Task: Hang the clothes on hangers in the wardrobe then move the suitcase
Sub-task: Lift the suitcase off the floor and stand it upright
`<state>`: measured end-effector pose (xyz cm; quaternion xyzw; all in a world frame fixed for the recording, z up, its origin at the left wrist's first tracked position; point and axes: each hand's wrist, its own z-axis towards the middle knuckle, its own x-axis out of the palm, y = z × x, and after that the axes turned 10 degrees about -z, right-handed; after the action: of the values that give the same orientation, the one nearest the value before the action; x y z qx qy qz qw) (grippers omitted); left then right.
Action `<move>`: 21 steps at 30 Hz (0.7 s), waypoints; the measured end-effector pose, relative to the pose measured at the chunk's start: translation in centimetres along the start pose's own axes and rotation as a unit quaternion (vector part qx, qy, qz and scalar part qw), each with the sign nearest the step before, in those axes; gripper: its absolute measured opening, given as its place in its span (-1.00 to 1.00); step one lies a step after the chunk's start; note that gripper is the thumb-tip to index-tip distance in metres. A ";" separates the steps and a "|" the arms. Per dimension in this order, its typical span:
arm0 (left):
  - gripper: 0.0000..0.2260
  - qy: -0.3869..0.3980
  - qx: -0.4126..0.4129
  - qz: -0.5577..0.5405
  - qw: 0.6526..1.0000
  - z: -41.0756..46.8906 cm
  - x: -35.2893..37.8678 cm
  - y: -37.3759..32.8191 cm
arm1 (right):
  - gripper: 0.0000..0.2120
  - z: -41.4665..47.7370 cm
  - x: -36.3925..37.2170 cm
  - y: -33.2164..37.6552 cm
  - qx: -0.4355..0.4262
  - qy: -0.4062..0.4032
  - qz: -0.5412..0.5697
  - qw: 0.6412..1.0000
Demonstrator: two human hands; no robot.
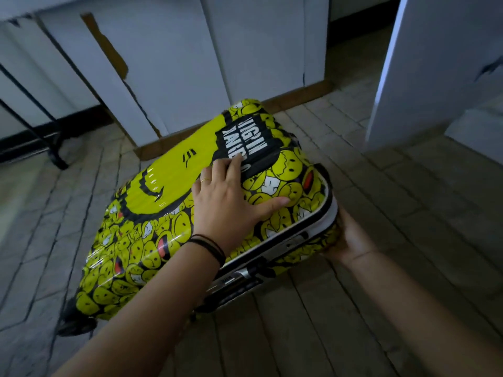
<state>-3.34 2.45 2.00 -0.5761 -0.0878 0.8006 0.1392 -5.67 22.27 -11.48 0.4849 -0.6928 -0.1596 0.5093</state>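
Observation:
A yellow hard-shell suitcase (pixel 163 202) printed with smiley faces lies closed and flat on the tiled floor. Its handle side and latches face me. My left hand (pixel 228 197) rests flat on its top shell with the fingers spread; it wears a ring and dark wrist bands. At the case's near right corner is my right hand (pixel 351 235), which holds the edge with its fingers out of sight under the shell. No clothes or hangers are in view.
White wardrobe panels (pixel 168 63) stand just behind the suitcase. A white door (pixel 435 63) hangs open at the right, with a dark gap beside it. Black metal stand legs (pixel 54 151) sit on the floor at the left.

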 end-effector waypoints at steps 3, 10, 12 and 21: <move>0.02 -0.041 -0.018 -0.042 0.998 0.7 -2.7 2.0 | -0.55 0.6 3.0 2.4 -0.027 0.032 -0.007 0.999; -0.05 -0.131 -0.128 -0.187 0.965 1.5 -10.5 8.9 | -0.45 2.2 13.7 7.2 -0.063 0.027 -0.182 0.981; -0.06 -0.120 -0.160 -0.218 0.955 1.5 -12.8 11.0 | -0.37 2.0 17.2 7.8 -0.045 0.025 -0.218 0.975; -0.03 -0.038 -0.291 -0.282 0.914 -0.2 -22.1 14.0 | -0.17 -0.7 27.8 6.3 -0.044 -0.030 -0.189 0.980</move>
<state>1.74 -17.92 17.54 -0.5118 -0.4807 0.6885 0.1816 -8.60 2.26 8.65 0.5792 -0.5958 -0.2983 0.4697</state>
